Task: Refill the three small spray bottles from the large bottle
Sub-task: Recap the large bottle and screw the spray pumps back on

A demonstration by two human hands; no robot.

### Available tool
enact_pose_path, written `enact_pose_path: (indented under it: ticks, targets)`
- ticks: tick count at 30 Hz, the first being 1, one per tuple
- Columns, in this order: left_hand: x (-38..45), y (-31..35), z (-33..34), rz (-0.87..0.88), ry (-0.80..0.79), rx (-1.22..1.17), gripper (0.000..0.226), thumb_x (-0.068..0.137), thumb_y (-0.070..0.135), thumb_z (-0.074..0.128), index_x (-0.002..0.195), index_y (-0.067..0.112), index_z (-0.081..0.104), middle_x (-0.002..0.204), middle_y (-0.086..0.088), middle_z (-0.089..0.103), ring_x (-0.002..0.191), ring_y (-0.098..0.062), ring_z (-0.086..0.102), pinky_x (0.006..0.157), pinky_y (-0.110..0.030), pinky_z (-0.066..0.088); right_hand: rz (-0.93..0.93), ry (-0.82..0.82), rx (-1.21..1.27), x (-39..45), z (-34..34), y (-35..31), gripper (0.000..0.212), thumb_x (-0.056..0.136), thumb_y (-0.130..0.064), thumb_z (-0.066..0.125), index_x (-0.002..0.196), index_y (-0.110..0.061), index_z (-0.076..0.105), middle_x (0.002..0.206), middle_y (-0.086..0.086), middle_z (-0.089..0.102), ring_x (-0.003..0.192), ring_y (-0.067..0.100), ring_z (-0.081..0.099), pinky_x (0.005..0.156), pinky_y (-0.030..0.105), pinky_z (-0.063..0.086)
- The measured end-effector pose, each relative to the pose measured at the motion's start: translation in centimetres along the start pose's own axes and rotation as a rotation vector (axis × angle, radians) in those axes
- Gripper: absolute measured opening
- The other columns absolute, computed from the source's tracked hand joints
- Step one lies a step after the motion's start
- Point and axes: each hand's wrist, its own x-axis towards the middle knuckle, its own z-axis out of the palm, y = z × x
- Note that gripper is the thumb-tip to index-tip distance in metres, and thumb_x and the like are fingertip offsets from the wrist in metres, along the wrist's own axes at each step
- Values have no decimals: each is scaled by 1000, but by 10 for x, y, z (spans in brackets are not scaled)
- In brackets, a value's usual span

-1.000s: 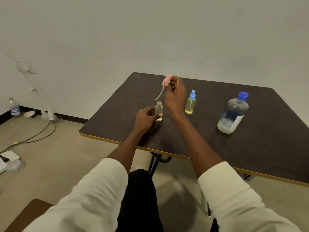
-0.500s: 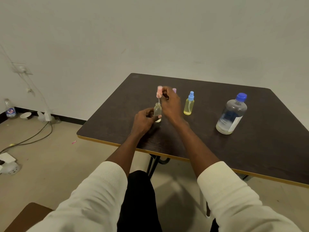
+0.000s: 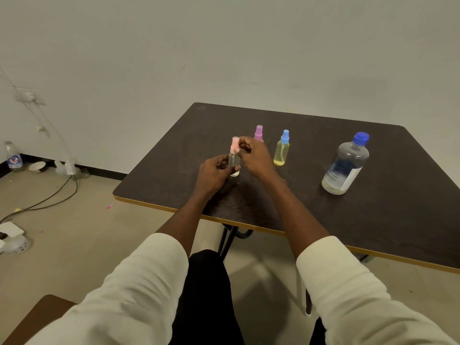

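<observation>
The left hand (image 3: 216, 173) was curled round the body of a small clear spray bottle (image 3: 234, 162) standing on the counter (image 3: 311, 210), while the right hand (image 3: 254, 155) pinched its pale pink spray head (image 3: 235, 143) at the neck; the two hands sat close together, almost touching; a second earlier the right hand had held that head lifted well above the bottle with its dip tube dangling free, half a second earlier the tube was entering the mouth, and by this moment the head was seated on the neck, probably being screwed down; the purple-capped bottle (image 3: 258, 133), hidden behind the right hand before, showed just beyond it, the blue-capped bottle (image 3: 282, 150) stood just to the right of that hand, and the large bottle (image 3: 346, 164) stood well apart to the right, capped and low on liquid; the small bottle looked light, smooth and easy to tip, so it seemed best held low round the body while the head was turned by its ribbed collar; the thin tube would bend if forced.
</observation>
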Motion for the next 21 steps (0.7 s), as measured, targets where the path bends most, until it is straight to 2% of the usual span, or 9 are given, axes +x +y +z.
enact_pose_path:
  ticks: [3, 6, 8, 9, 11, 14, 17, 19, 21]
  targets:
    - [0, -1, 0, -5, 1, -9, 42, 85, 33, 78, 122, 16, 69, 105, 8, 73, 89, 8, 65, 74, -7, 51, 6, 24, 15, 1, 1, 1, 21, 93, -8, 60, 114, -7, 65, 106, 1, 69, 97, 8, 64, 76, 11, 46]
    - [1, -2, 1, 2, 6, -11, 40, 84, 33, 78, 119, 16, 70, 102, 8, 74, 88, 7, 67, 76, -9, 52, 0, 62, 32, 4, 2, 3, 16, 89, -9, 67, 104, -8, 66, 98, 1, 70, 92, 9, 66, 74, 15, 51]
    - [1, -1, 1, 1, 4, -6, 40, 85, 32, 77, 120, 16, 70, 104, 6, 74, 90, 5, 66, 76, -10, 51, -17, 76, 30, 4, 4, 7, 21, 87, -10, 69, 108, -8, 67, 100, 4, 71, 93, 12, 66, 79, 19, 54]
    - [1, -1, 1, 3, 0, -5, 40, 86, 32, 76, 122, 15, 69, 107, 5, 73, 91, 3, 66, 76, -10, 49, -23, 64, 17, 3, 5, 8, 25, 87, -11, 69, 112, -8, 67, 102, 4, 70, 92, 10, 65, 77, 16, 52]
    - [0, -1, 1, 19, -9, 4, 42, 87, 30, 74, 126, 15, 66, 109, 6, 72, 94, 2, 65, 77, -10, 47, -35, 34, -43, 1, 5, 7, 25, 87, -12, 69, 111, -6, 67, 97, 2, 66, 80, 3, 58, 64, 5, 43]
    - [-1, -1, 1, 29, -14, 16, 42, 89, 30, 73, 128, 15, 66, 110, 5, 71, 97, -3, 66, 82, -14, 49, -37, 60, -63, 2, 7, 10, 24, 82, -18, 75, 101, -6, 66, 88, -1, 63, 73, 3, 55, 58, 7, 39]
    - [-2, -1, 1, 35, -7, 34, 32, 90, 28, 72, 119, 15, 68, 102, 0, 73, 93, -11, 68, 82, -25, 54, -15, 64, -58, 3, 9, 11, 31, 76, -22, 81, 92, -6, 60, 82, 0, 60, 66, 2, 52, 51, 7, 39]
    - [-2, -2, 1, 40, 3, 25, 27, 91, 27, 71, 115, 16, 70, 97, 1, 72, 89, -12, 68, 81, -28, 56, -8, 49, -74, 3, 10, 14, 38, 73, -29, 83, 96, -9, 59, 90, 2, 62, 74, 5, 54, 58, 9, 41]
    - [-2, -2, 1, 45, 8, 14, 25, 91, 29, 70, 113, 17, 71, 94, 7, 71, 87, -9, 68, 81, -26, 56, -19, 38, -41, 1, 10, 16, 47, 75, -34, 81, 110, -12, 60, 104, 2, 63, 90, 9, 59, 72, 16, 47]
